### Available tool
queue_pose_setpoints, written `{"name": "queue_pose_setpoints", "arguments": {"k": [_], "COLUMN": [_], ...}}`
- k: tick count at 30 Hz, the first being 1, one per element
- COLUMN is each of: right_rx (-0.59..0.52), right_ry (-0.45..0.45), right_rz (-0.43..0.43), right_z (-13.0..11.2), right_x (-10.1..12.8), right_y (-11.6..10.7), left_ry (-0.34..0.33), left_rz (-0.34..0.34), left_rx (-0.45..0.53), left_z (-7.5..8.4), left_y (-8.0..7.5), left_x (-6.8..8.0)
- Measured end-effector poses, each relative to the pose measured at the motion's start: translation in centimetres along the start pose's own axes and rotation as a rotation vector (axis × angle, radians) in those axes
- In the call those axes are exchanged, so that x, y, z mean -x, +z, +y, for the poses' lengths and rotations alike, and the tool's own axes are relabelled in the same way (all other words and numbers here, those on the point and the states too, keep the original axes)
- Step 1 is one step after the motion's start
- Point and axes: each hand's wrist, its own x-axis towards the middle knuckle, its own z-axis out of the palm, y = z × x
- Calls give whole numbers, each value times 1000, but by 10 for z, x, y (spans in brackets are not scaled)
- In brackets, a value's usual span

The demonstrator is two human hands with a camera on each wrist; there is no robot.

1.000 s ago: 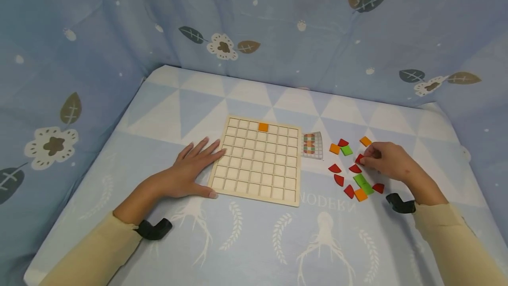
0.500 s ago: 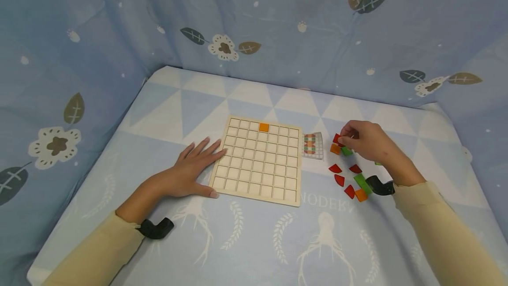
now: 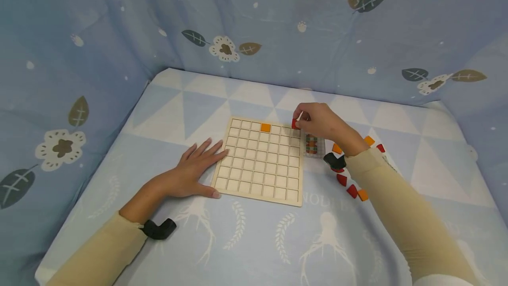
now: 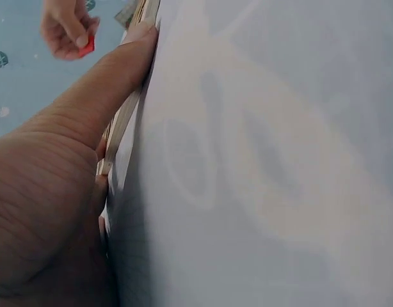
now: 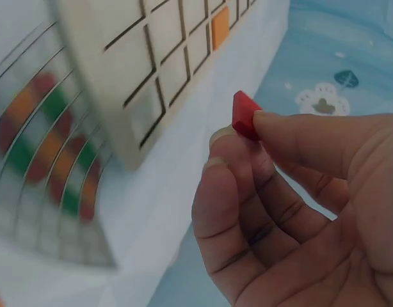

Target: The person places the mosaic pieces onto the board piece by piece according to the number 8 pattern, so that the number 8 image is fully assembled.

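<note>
Red tile pinched over the far right corner of the grid board

The right hand (image 3: 321,122) pinches a small red tile (image 3: 294,123) between thumb and fingertips (image 5: 273,121), at about one o'clock over the wooden board (image 3: 259,160); the piece looks light, stiff and smooth — likely slippery, so an edge pinch suits it; the left hand (image 3: 194,169) lies flat, fingers straight, against the board's nine o'clock edge, holding nothing; an orange tile (image 3: 265,127) sits in the top row — loose pieces (image 3: 352,190) lie on the bench at three o'clock.
</note>
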Motion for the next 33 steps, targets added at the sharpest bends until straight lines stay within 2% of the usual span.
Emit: {"name": "queue_pose_setpoints", "arguments": {"k": [3,14,24,33], "right_rx": [-6,-21,59,42], "right_ry": [-31,11,23,33], "right_rz": [-26,-52,-19,7], "right_z": [-5,-14,-19,-19], "right_x": [-13,-43,-47,-43], "right_y": [7,31,44,51], "left_ry": [-1,-9,-24,-23], "left_rz": [1,-3,1,2], "left_rx": [-3,-3,-18,-8], "left_z": [0,0,1,-1], "left_y": [-1,0,-1,2], "left_x": [0,1,0,0]}}
